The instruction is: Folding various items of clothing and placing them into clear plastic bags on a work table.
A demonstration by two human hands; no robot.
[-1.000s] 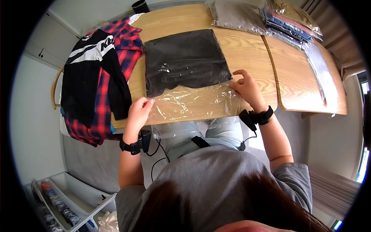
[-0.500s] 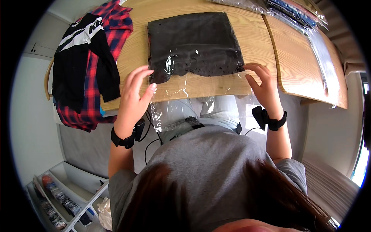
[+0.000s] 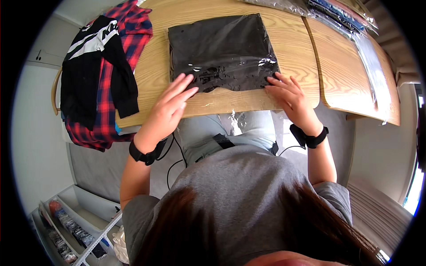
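A folded black garment (image 3: pixel 222 44) in a clear plastic bag lies on the wooden table in front of me. The bag's loose clear end (image 3: pixel 234 122) hangs past the table's front edge over my lap. My left hand (image 3: pixel 166 106) rests its outstretched fingers on the plastic at the near left corner. At the near right corner, my right hand (image 3: pixel 290 97) lies with extended fingers on the bag's edge. Neither hand grips anything that I can see.
A black and white top (image 3: pixel 95 66) lies over a red plaid shirt (image 3: pixel 133 31) at the table's left end. Several bagged garments (image 3: pixel 337 15) are stacked at the far right, above flat clear bags (image 3: pixel 372 75). A grey divided bin (image 3: pixel 84 208) stands on the floor at lower left.
Both hands have moved inward from the corners onto the plastic, fingers flatter. The bag's near end looks smoother, and less of its loose plastic spreads over my lap.
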